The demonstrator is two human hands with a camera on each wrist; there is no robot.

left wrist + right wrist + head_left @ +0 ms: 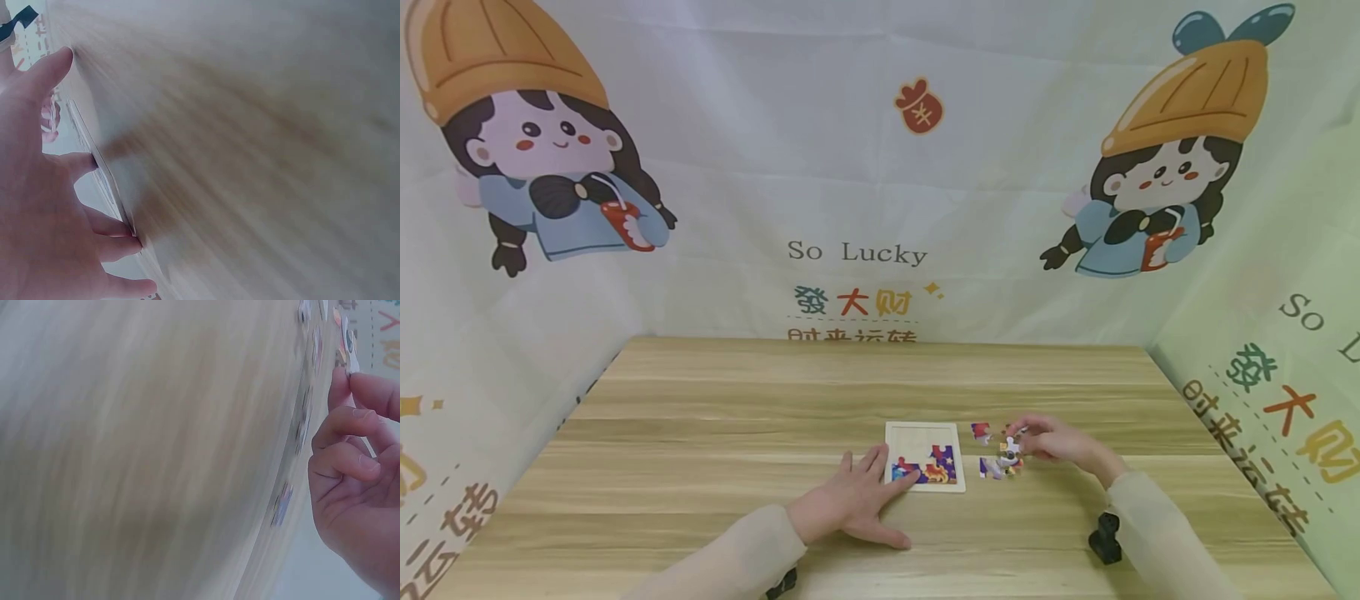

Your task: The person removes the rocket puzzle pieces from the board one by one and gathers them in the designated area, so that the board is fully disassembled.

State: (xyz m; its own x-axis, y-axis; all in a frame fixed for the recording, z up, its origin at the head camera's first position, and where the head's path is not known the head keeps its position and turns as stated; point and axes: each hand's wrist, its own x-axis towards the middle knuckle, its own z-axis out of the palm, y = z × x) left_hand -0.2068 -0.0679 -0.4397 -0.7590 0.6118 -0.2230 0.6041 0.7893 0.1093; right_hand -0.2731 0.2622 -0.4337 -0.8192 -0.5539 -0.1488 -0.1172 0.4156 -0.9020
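Note:
A shallow puzzle tray with a pale rim lies on the table, its lower and right parts filled with purple, starry jigsaw pieces. My left hand rests at the tray's lower left with fingers spread; its index finger reaches over the filled pieces. In the left wrist view, fingertips of this hand touch the tray's edge. To the right of the tray, my right hand is over loose pieces. The right wrist view shows its thumb and index finger pinching a jigsaw piece, raised off the table.
Loose jigsaw pieces lie right of the tray, among them a red and purple one and a purple and grey one. The wood-grain table is backed by a printed cloth. A black wrist device sits below the right sleeve.

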